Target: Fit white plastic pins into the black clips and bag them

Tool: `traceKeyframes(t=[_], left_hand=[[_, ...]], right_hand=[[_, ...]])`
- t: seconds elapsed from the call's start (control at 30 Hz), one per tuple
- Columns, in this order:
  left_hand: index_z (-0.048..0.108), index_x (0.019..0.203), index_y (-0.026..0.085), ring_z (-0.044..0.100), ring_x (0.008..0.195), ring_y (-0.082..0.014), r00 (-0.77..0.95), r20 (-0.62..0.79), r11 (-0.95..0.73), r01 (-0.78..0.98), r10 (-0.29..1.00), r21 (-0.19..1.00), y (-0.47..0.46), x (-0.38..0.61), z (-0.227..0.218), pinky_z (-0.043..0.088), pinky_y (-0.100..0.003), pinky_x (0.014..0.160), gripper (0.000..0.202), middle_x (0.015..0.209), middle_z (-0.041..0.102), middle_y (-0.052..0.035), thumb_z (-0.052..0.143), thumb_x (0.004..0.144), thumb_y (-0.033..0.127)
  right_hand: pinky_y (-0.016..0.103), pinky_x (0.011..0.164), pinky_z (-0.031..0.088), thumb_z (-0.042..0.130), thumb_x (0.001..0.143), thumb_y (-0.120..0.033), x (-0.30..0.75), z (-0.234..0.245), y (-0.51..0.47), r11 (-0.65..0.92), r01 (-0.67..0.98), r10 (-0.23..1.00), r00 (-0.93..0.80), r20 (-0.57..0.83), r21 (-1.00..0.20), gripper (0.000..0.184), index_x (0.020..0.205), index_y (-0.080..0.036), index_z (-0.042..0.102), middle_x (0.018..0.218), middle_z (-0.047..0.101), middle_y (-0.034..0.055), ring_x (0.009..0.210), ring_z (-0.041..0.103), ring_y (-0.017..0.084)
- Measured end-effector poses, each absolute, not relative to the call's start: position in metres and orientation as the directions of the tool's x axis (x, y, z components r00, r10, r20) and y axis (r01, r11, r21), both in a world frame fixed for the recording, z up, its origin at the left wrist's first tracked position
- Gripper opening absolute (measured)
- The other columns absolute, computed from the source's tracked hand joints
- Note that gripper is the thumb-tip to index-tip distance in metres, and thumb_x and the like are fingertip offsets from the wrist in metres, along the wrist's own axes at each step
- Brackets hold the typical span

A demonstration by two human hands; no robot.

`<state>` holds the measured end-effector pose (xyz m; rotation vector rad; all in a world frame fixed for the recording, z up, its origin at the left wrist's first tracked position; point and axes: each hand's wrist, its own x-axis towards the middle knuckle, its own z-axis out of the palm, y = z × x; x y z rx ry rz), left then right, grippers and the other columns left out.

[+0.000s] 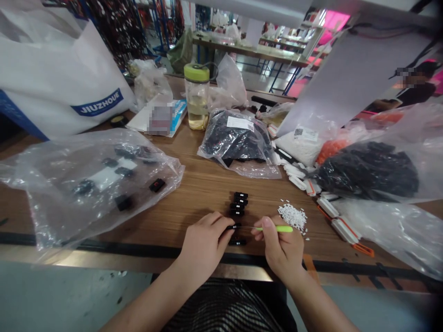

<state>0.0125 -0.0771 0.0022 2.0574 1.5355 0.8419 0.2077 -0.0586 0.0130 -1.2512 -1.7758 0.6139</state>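
Note:
My left hand point(206, 237) is closed on a small black connector point(235, 226) at the table's front. In my right hand point(282, 244) is a thin metal pick with a yellow-green handle point(284, 228). The pick points left, and its tip reaches the connector or lies right beside it; I cannot tell whether they touch. Several similar black connectors with white marks point(238, 203) stand in a column just beyond my left hand. One more black connector point(238, 242) lies nearer the edge. Beyond my right hand is a pile of small white pins point(292, 216).
A clear bag with black parts point(104, 180) covers the left. Farther back stand a lidded bottle point(197, 99), a bag of black parts point(238, 138) and a large white bag point(62, 69). More bags point(370, 166) and white strips point(334, 214) crowd the right. A person point(415, 87) is far right.

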Motion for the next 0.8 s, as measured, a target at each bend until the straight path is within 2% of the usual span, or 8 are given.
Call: traceKeyframes(t=[0.33, 0.47, 0.6, 0.8], left_hand=[[0.068, 0.104, 0.024, 0.066, 0.089, -0.0205, 0.196, 0.205, -0.283, 0.69, 0.959, 0.666, -0.0778, 0.0128, 0.0008, 0.054, -0.036, 0.08, 0.014, 0.098, 0.069, -0.0012, 0.061, 0.093, 0.018], [0.068, 0.102, 0.023, 0.066, 0.088, -0.0202, 0.193, 0.198, -0.276, 0.691, 0.961, 0.669, -0.0771, 0.0127, 0.0029, 0.054, -0.035, 0.079, 0.013, 0.096, 0.069, -0.0007, 0.063, 0.092, 0.017], [0.069, 0.101, 0.022, 0.066, 0.088, -0.0207, 0.192, 0.212, -0.285, 0.684, 0.958, 0.671, -0.0766, 0.0124, 0.0024, 0.054, -0.037, 0.08, 0.012, 0.095, 0.069, -0.001, 0.062, 0.092, 0.017], [0.068, 0.102, 0.023, 0.066, 0.088, -0.0208, 0.195, 0.206, -0.283, 0.68, 0.959, 0.676, -0.0754, 0.0129, -0.0012, 0.054, -0.038, 0.08, 0.013, 0.096, 0.069, -0.0009, 0.062, 0.092, 0.018]], right_hand=[[0.023, 0.057, 0.047, 0.049, 0.1, -0.029, 0.2057, 0.0215, -0.0561, 0.372, 0.592, 0.928, -0.21, 0.309, -0.715, 0.03, 0.077, -0.02, 0.066, 0.063, 0.067, -0.0015, 0.055, 0.064, 0.011], [0.022, 0.056, 0.049, 0.05, 0.099, -0.03, 0.2038, 0.0213, -0.0539, 0.348, 0.544, 0.937, -0.203, 0.283, -0.763, 0.029, 0.079, -0.019, 0.067, 0.064, 0.067, -0.0012, 0.055, 0.065, 0.011], [0.02, 0.05, 0.049, 0.048, 0.1, -0.032, 0.2043, 0.0181, -0.0561, 0.32, 0.446, 0.944, -0.077, 0.321, -0.836, 0.033, 0.078, -0.018, 0.067, 0.062, 0.068, -0.0006, 0.05, 0.063, 0.01], [0.021, 0.053, 0.052, 0.049, 0.099, -0.031, 0.2047, 0.0139, -0.059, 0.342, 0.456, 0.938, -0.108, 0.331, -0.822, 0.032, 0.079, -0.018, 0.069, 0.064, 0.069, 0.0003, 0.051, 0.064, 0.01]])
